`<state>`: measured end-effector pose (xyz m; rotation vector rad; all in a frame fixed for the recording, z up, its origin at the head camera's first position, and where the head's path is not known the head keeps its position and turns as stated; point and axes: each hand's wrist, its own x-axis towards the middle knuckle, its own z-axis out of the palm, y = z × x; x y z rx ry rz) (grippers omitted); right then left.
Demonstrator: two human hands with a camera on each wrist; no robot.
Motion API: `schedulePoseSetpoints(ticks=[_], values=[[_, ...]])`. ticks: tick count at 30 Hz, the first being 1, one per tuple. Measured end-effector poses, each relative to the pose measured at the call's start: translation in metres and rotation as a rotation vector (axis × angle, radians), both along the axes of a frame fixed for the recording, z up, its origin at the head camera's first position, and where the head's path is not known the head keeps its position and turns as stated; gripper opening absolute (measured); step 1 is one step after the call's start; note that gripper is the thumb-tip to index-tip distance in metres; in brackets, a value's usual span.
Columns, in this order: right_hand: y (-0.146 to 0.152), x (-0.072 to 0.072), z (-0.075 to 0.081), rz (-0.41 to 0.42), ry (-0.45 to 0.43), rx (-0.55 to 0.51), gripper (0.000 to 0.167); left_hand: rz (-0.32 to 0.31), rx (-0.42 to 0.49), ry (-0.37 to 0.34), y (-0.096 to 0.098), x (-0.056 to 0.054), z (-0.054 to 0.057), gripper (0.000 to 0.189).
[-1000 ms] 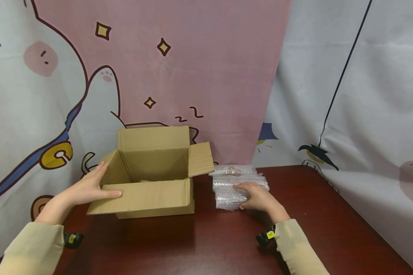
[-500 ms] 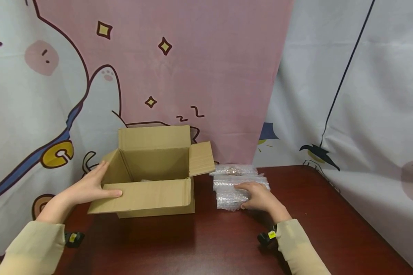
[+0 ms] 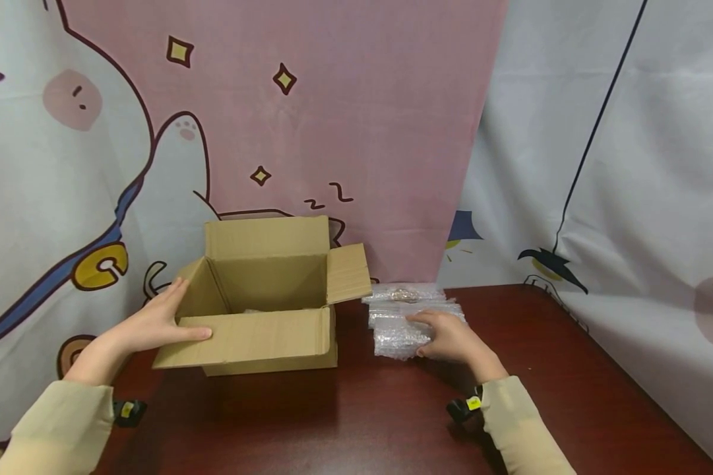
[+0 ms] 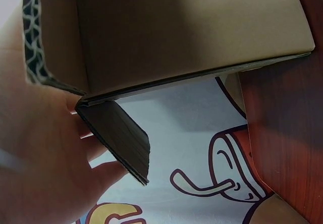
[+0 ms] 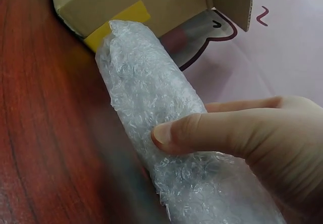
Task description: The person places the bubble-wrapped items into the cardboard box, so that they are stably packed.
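Observation:
An open cardboard box point(image 3: 267, 284) stands at the left of the table. My left hand point(image 3: 154, 323) rests at its left front corner, thumb lying on the front flap and straight fingers along the left side. In the left wrist view, fingers point(image 4: 108, 176) show beyond a short flap. At the right, my right hand point(image 3: 451, 336) grips the nearest bubble-wrapped roll point(image 3: 399, 338), thumb on top; the wrapped item's kind cannot be told. Other bubble-wrapped pieces point(image 3: 415, 307) lie just behind it. The right wrist view shows this roll point(image 5: 146, 77) pointing toward the box, with yellow tape on the box wall.
The dark red wooden table point(image 3: 368, 422) runs up to a printed cloth backdrop point(image 3: 356, 132). The box's right flap point(image 3: 348, 272) juts out toward the wrapped pieces. Something pale, mostly hidden, shows inside the box.
The nearest bubble-wrapped roll has risen very slightly with my right hand, now covering more of the pieces behind. My left hand and the box stay put.

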<state>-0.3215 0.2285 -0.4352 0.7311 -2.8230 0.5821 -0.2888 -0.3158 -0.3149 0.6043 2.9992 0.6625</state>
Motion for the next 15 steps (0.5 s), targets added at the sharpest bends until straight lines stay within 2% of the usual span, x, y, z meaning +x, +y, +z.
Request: schedulePoseSetpoints(ticks=[5,11,15], values=[[-0.001,0.001,0.005,0.007,-0.035,-0.034,0.069,-0.001,-0.006,0.003,-0.001,0.000,0.000,0.117],[-0.002,0.004,0.015,0.066,-0.050,-0.028,0.070,-0.002,-0.011,0.007,-0.002,0.001,0.000,0.116],[0.000,0.007,0.025,0.076,-0.080,-0.024,0.068,-0.006,-0.008,0.010,-0.001,0.001,0.000,0.116]])
